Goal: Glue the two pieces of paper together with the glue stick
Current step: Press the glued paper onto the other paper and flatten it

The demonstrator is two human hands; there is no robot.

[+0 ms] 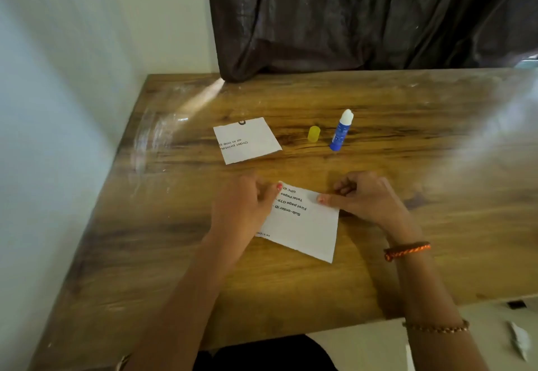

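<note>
Paper [302, 225] lay on the table [378, 268], left hand [241, 204] gripping its left edge, right hand [366, 195] curled, forefinger pressing it; glue stick [341, 131] stood uncapped beyond.

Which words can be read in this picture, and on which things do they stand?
Near paper, upside down: "Sub-order ID", "First page OTP", "Total Pages", "UPC ID"; the small line at its edge is unreadable.
Far paper, upside down: "Order printou", "all in one s", both cut off.
Glue stick: label too blurred.
</note>
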